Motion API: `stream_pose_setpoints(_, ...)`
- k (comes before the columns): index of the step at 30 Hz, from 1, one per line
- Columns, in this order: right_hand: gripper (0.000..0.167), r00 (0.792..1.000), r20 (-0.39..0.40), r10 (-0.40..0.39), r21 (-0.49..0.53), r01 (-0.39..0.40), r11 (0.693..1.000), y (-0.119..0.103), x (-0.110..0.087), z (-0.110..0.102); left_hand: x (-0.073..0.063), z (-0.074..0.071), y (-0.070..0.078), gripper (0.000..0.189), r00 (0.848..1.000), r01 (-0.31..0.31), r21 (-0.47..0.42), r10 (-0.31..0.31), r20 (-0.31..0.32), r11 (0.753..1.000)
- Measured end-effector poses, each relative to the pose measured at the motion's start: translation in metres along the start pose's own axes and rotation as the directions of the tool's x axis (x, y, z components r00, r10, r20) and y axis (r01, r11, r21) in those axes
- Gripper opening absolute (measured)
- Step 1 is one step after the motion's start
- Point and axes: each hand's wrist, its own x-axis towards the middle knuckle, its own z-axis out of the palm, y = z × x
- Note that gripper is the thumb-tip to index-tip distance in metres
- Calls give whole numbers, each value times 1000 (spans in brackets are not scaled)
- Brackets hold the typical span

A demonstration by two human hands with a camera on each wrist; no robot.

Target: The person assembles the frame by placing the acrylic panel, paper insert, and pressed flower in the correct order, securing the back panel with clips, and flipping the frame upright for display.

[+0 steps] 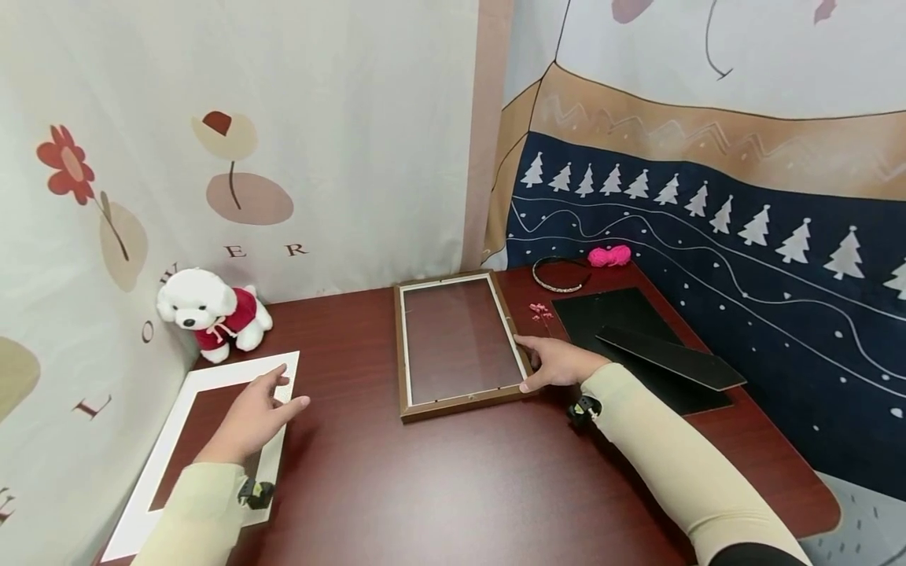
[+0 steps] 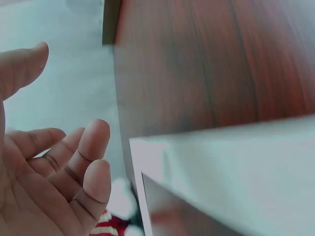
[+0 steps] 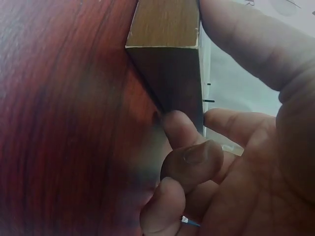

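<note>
A wooden picture frame [image 1: 437, 407] with a white inner edge and a clear pane lies on the table. My right hand [image 1: 562, 362] holds its near right corner. In the right wrist view the thumb [image 3: 256, 42] lies along the top of the frame [image 3: 165, 22], while curled fingers rest against its side. My left hand [image 1: 248, 417] hovers over a white mat board [image 1: 283, 362] at the left, holding nothing, fingers relaxed and thumb apart. The left wrist view shows this hand [image 2: 54, 177] beside the mat's corner [image 2: 147, 147].
A white plush dog [image 1: 212, 310] in red sits behind the mat board. On the right, a black backing board [image 1: 623, 303] lies under a tilted dark panel [image 1: 672, 358]. A headband [image 1: 559, 287], pink yarn [image 1: 609, 255] and a pink flower sprig [image 1: 541, 312] lie at the back right.
</note>
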Motion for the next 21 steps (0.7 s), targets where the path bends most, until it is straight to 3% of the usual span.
stream_pose_setpoints(12,103,1000,7,5,58,-6,998,1,-2,3,-22,-31,-63,90,985,138,25,-135,-103,990)
stream_pose_setpoints(21,103,1000,3,17,59,-17,998,2,-4,1,-33,-50,-91,93,957,264,21,-259,-133,964)
